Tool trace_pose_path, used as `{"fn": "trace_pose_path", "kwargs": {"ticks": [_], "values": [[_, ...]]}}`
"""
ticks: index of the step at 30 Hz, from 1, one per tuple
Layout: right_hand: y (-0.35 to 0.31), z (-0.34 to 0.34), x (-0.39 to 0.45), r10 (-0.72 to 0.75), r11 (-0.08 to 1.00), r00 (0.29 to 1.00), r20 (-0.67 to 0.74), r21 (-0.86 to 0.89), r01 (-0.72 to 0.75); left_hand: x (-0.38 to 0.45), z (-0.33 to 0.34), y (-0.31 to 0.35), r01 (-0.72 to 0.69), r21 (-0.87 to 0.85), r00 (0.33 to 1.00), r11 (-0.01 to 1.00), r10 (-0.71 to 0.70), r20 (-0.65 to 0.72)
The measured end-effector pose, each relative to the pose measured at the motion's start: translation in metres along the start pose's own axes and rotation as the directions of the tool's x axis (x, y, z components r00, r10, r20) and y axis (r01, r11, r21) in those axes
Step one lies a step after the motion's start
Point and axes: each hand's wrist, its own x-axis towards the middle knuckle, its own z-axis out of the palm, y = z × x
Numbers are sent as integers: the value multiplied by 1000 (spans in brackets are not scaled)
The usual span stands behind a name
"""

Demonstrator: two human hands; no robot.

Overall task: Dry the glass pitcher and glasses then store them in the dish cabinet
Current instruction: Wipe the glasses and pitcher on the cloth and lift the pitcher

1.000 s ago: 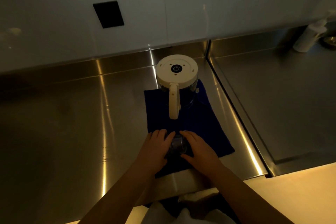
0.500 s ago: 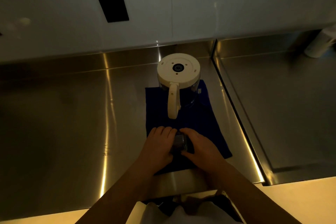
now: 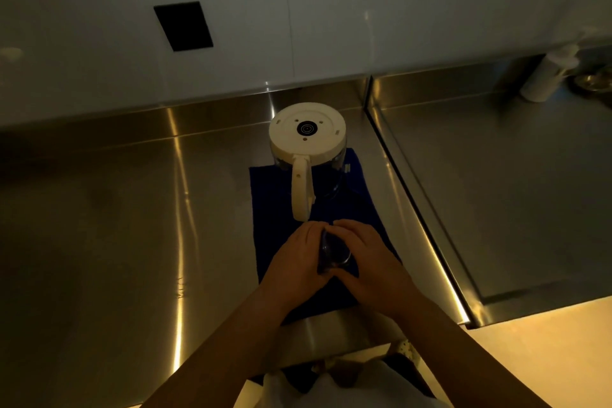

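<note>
Both hands wrapped round one small glass point(image 3: 335, 253) over the near end of the blue towel point(image 3: 361, 209). Left hand point(image 3: 296, 263) curls on its left side, right hand point(image 3: 371, 262) on its right, fingertips nearly meeting on top. Pitcher point(image 3: 309, 142) stands upside down on the towel's far end, steel counter point(image 3: 132, 225) beneath.

My two bare forearms, no sleeves reaching the wrists, left hand point(image 3: 295, 263) and right hand point(image 3: 371, 263) without rings, watch or gloves that I can see, white garment point(image 3: 347, 387) over dark clothing at my waist, dim lighting
</note>
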Motion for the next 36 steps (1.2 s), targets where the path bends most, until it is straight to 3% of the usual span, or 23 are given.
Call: {"fn": "trace_pose_path", "kwargs": {"ticks": [6,10,16,24,36], "values": [[-6,20,-6,44,998,999,-27,35,-43,-15,-2,-6,94,-66,996,993,-94,12],[-9,24,-3,76,994,995,-61,84,-70,-19,-3,-10,24,73,999,997,-23,-25],[-11,29,-2,46,999,996,-75,29,-44,-21,-10,-20,35,207,997,978,-20,-73],[-13,26,1,81,997,985,-152,1,-82,-17,-3,-23,-92,468,992,879,122,-33],[7,27,-2,171,982,974,-149,-51,-181,-22,5,-28,-67,490,998,869,69,13]]}}
